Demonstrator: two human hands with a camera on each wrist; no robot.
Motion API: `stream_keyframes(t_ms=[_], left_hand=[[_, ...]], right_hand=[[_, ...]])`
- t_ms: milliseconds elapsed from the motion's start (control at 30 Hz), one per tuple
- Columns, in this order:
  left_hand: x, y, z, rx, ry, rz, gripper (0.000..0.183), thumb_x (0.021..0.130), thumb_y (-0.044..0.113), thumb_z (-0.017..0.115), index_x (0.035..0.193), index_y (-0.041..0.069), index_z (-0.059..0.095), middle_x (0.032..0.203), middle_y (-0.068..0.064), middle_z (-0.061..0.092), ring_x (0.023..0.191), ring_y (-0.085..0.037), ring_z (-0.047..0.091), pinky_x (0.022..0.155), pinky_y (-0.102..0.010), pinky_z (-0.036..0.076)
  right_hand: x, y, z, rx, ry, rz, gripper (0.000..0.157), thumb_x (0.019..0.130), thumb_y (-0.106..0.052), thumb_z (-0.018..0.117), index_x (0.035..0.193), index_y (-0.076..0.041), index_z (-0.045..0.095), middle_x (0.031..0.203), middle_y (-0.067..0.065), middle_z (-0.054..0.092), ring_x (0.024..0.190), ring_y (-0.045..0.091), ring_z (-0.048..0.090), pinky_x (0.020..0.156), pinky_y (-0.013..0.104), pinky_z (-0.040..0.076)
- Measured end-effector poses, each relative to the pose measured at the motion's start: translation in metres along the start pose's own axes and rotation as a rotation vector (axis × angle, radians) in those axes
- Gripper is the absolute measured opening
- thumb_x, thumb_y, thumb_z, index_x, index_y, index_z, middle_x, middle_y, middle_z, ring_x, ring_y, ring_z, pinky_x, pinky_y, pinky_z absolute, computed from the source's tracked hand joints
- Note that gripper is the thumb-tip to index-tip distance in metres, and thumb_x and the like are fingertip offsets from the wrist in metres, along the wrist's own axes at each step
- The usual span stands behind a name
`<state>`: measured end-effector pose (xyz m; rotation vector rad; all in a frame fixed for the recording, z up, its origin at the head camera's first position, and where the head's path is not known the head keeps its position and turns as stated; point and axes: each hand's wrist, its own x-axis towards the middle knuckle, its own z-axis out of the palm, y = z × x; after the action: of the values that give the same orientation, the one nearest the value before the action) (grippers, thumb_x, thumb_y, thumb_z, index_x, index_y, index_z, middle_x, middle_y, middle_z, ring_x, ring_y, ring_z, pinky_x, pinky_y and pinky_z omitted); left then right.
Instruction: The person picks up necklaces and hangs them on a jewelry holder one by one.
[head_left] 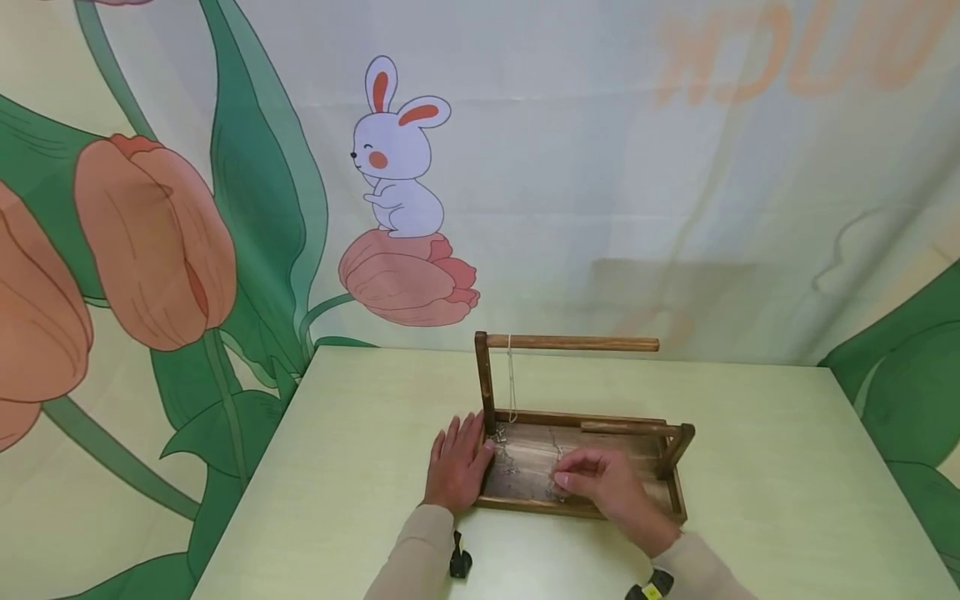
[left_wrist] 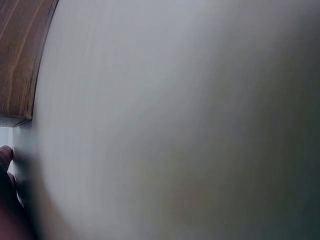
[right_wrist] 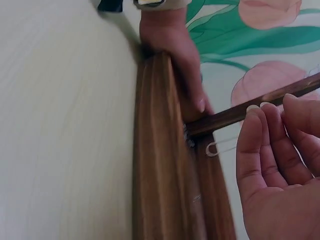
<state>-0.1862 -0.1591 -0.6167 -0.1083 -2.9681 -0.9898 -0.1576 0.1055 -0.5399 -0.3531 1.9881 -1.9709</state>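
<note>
A dark wooden jewelry stand (head_left: 540, 505) has a shallow tray base, with a taller bar (head_left: 577, 342) at the left and a lower bar (head_left: 622, 427) at the right. My left hand (head_left: 453, 467) rests against the tray's left end, fingers straight and thumb at the rim. Over the tray, my right hand (head_left: 611, 487) pinches a thin chain (head_left: 558, 450) between thumb and fingertips. In the right wrist view its fingertips (right_wrist: 254, 107) meet the thumb. Small chains (head_left: 507, 463) lie inside the tray's left part. From the taller bar hangs a pale looped strand (head_left: 512, 379).
The stand sits on a pale table (head_left: 345, 425). Behind it hangs a printed cloth (head_left: 540, 208) with tulips and a rabbit. Black wrist devices show near the left sleeve (head_left: 420, 542) and the right sleeve (head_left: 701, 567). The left wrist view catches mostly blurred tabletop.
</note>
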Motion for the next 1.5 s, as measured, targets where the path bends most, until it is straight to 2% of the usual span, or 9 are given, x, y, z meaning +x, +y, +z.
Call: stream_keyframes(t_ms=[133,300,467,633,867,1033,1267,1367,1500], left_hand=[[-0.001,0.000,0.000,-0.003,0.002,0.003,0.060,0.111,0.045,0.038,0.166,0.022,0.030,0.172,-0.007,0.032,0.164,-0.034,0.019,0.133,-0.057,0.010],[-0.001,0.001,0.000,-0.010,0.001,0.000,0.060,0.111,0.046,0.039,0.166,0.022,0.030,0.172,-0.007,0.032,0.164,-0.034,0.019,0.133,-0.057,0.010],[-0.001,0.001,0.000,-0.004,-0.002,-0.002,0.061,0.111,0.047,0.038,0.166,0.022,0.030,0.172,-0.007,0.032,0.164,-0.034,0.019,0.133,-0.057,0.010],[-0.001,0.001,0.001,0.000,-0.005,-0.005,0.061,0.111,0.048,0.038,0.166,0.023,0.030,0.173,-0.007,0.032,0.164,-0.033,0.019,0.133,-0.057,0.010],[0.000,0.001,0.001,0.006,0.000,-0.009,0.060,0.111,0.047,0.039,0.166,0.023,0.030,0.173,-0.005,0.032,0.164,-0.033,0.019,0.133,-0.057,0.010],[0.000,0.000,0.001,0.003,0.000,-0.009,0.060,0.111,0.046,0.039,0.166,0.023,0.030,0.172,-0.006,0.032,0.164,-0.033,0.019,0.133,-0.057,0.010],[0.000,-0.001,0.002,-0.001,0.000,-0.009,0.060,0.111,0.046,0.039,0.166,0.023,0.030,0.172,-0.006,0.032,0.164,-0.034,0.019,0.133,-0.057,0.010],[0.000,0.000,0.002,0.000,0.002,-0.009,0.060,0.111,0.046,0.040,0.166,0.023,0.030,0.173,-0.005,0.032,0.164,-0.034,0.019,0.133,-0.057,0.010],[0.000,0.001,0.002,-0.005,0.003,-0.010,0.060,0.111,0.046,0.040,0.166,0.023,0.030,0.173,-0.006,0.032,0.164,-0.033,0.018,0.133,-0.057,0.009]], right_hand=[[0.011,0.012,-0.006,0.009,0.029,0.077,0.024,0.091,0.001,0.076,0.110,0.014,0.069,0.103,0.020,0.078,0.091,0.020,0.078,0.088,0.042,0.065],[0.027,0.023,-0.009,-0.077,0.101,0.211,0.018,0.094,-0.007,0.076,0.107,0.004,0.073,0.098,0.008,0.079,0.090,0.019,0.075,0.083,0.038,0.066],[0.041,0.026,-0.013,-0.108,0.165,0.287,0.018,0.094,-0.009,0.074,0.107,0.003,0.073,0.096,0.007,0.078,0.086,0.018,0.073,0.080,0.033,0.063],[0.045,0.022,-0.018,-0.140,0.120,0.307,0.017,0.095,-0.008,0.071,0.109,0.002,0.071,0.100,0.009,0.074,0.089,0.019,0.069,0.082,0.033,0.060],[0.047,0.019,-0.016,-0.384,0.037,0.343,0.018,0.093,-0.019,0.076,0.109,-0.011,0.076,0.098,0.000,0.073,0.089,0.018,0.068,0.078,0.031,0.055],[0.050,0.025,-0.013,-0.479,0.032,0.320,0.011,0.090,-0.015,0.079,0.100,-0.016,0.076,0.093,-0.001,0.071,0.085,0.016,0.064,0.074,0.029,0.050],[0.058,0.035,-0.015,-0.570,-0.130,0.219,0.012,0.085,-0.011,0.083,0.090,-0.021,0.077,0.089,-0.003,0.070,0.085,0.016,0.063,0.074,0.030,0.050],[0.060,0.037,-0.016,-0.599,-0.166,0.177,0.012,0.085,-0.012,0.083,0.089,-0.021,0.077,0.088,-0.004,0.070,0.083,0.015,0.063,0.074,0.030,0.051],[0.060,0.035,-0.015,-0.604,-0.196,0.116,0.013,0.083,-0.006,0.083,0.089,-0.016,0.078,0.084,-0.003,0.070,0.080,0.014,0.064,0.070,0.028,0.054]])
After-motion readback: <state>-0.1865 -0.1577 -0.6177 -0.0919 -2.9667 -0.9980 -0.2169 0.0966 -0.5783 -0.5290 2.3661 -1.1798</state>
